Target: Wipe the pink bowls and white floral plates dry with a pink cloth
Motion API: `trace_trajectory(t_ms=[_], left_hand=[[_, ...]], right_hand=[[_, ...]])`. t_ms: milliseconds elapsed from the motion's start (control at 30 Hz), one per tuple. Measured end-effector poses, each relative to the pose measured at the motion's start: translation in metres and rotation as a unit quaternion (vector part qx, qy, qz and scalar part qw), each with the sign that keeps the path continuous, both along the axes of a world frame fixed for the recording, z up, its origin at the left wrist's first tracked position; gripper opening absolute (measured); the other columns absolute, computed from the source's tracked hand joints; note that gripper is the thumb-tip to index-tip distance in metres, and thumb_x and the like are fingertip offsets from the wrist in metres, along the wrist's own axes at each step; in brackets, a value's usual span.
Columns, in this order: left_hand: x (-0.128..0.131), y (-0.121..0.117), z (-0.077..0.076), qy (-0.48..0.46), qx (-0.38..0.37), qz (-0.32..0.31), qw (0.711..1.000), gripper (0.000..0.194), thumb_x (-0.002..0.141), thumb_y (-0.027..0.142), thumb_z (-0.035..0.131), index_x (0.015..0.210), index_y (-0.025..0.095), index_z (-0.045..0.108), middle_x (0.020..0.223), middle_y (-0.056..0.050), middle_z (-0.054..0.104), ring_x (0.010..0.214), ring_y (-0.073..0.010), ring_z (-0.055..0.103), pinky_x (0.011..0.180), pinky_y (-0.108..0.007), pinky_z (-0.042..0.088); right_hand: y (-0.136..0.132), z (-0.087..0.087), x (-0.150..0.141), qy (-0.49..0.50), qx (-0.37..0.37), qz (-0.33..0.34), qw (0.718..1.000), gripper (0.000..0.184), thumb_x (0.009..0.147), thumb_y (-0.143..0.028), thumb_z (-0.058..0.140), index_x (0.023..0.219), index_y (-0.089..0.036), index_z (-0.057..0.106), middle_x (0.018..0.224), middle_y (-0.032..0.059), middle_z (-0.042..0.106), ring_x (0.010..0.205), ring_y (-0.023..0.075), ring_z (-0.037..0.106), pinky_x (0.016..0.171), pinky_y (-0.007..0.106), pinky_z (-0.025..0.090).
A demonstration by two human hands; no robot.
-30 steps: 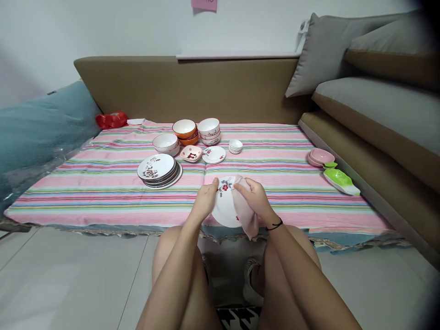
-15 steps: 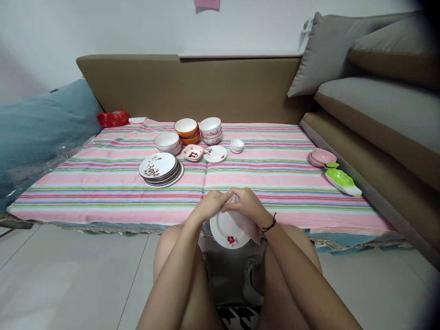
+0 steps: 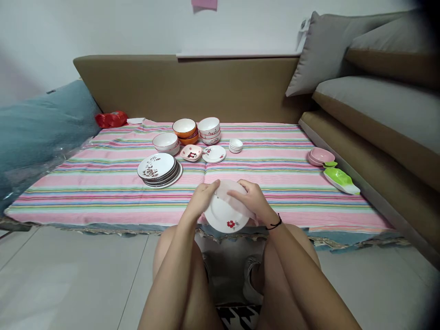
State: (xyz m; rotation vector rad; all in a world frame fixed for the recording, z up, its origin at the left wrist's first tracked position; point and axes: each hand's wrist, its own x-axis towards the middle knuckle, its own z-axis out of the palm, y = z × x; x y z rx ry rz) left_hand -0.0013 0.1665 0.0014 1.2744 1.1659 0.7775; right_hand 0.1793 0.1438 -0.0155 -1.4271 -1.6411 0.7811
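Note:
My left hand (image 3: 201, 200) grips the left rim of a small white plate with a red flower (image 3: 225, 217), held over the front edge of the striped cloth. Pressed on the plate's upper part is a pale pink cloth (image 3: 228, 192), which my right hand (image 3: 253, 200) holds with its fingers curled over it. The plate is tilted toward me, its flower at the near edge.
On the striped pink cloth (image 3: 103, 183) stand a stack of patterned plates (image 3: 158, 169), several bowls (image 3: 185, 129), small saucers (image 3: 213, 154), tiny white dishes (image 3: 235, 145), pink bowls (image 3: 319, 157) and a green dish (image 3: 340, 179). Sofa cushions rise at right, a red bag (image 3: 112, 119) lies far left.
The plate was turned so the red flower went from the far side to the near edge. My hands dropped toward my knees, then rose again; the cloth now lies on the plate's upper part.

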Motion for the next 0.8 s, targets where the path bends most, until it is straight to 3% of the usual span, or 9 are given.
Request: trace_trajectory(t_ms=[133,233,333,500,700,800], left_hand=[[-0.003,0.003,0.005,-0.054,0.035,0.113,0.992,0.046,0.074,0.057,0.058,0.065,0.012,0.061,0.056,-0.003,0.058,0.047,-0.0141,0.048,0.044,-0.024,0.032],[-0.004,0.007,0.003,-0.113,0.047,0.165,0.979,0.042,0.074,0.053,0.06,0.078,0.011,0.066,0.064,-0.003,0.063,0.052,-0.0151,0.053,0.048,-0.025,0.038],[-0.005,0.01,-0.001,-0.181,0.047,0.183,0.965,0.04,0.073,0.049,0.064,0.086,0.011,0.067,0.074,-0.004,0.067,0.062,-0.0164,0.059,0.057,-0.024,0.044],[-0.002,0.011,0.003,-0.309,-0.025,0.179,0.934,0.037,0.074,0.042,0.065,0.095,0.011,0.067,0.084,-0.006,0.071,0.074,-0.0201,0.065,0.066,-0.027,0.05],[-0.002,0.007,0.021,-0.359,-0.083,0.216,0.904,0.027,0.081,0.035,0.056,0.092,0.013,0.067,0.079,-0.005,0.072,0.075,-0.021,0.068,0.074,-0.03,0.054],[-0.004,0.007,0.022,-0.372,-0.078,0.217,0.899,0.025,0.083,0.034,0.055,0.09,0.013,0.067,0.077,-0.005,0.072,0.072,-0.0193,0.068,0.074,-0.03,0.054]], right_hand=[[0.001,0.003,0.005,0.114,-0.014,0.001,0.993,0.038,0.081,-0.054,0.053,0.067,-0.019,0.05,0.064,-0.0026,0.046,0.059,0.0117,0.041,0.054,0.024,0.031],[0.0,0.009,0.007,0.198,-0.046,0.017,0.979,0.043,0.085,-0.057,0.045,0.076,-0.017,0.059,0.072,0.0017,0.057,0.068,0.0149,0.049,0.06,0.025,0.037],[-0.001,0.012,0.008,0.244,-0.072,0.028,0.967,0.044,0.086,-0.054,0.044,0.093,-0.016,0.065,0.087,0.0048,0.065,0.08,0.0186,0.056,0.069,0.028,0.042],[0.003,0.003,0.008,0.214,-0.057,0.064,0.973,0.029,0.074,-0.039,0.063,0.094,-0.019,0.068,0.096,0.0036,0.069,0.086,0.0209,0.06,0.073,0.03,0.046],[0.017,-0.015,0.022,0.233,0.013,-0.103,0.967,0.028,0.072,-0.032,0.058,0.095,-0.018,0.064,0.106,0.0099,0.067,0.098,0.0227,0.06,0.085,0.036,0.046],[0.021,-0.021,0.029,0.249,0.02,-0.139,0.958,0.028,0.069,-0.025,0.053,0.093,-0.017,0.064,0.106,0.0103,0.067,0.098,0.0223,0.061,0.088,0.039,0.046]])
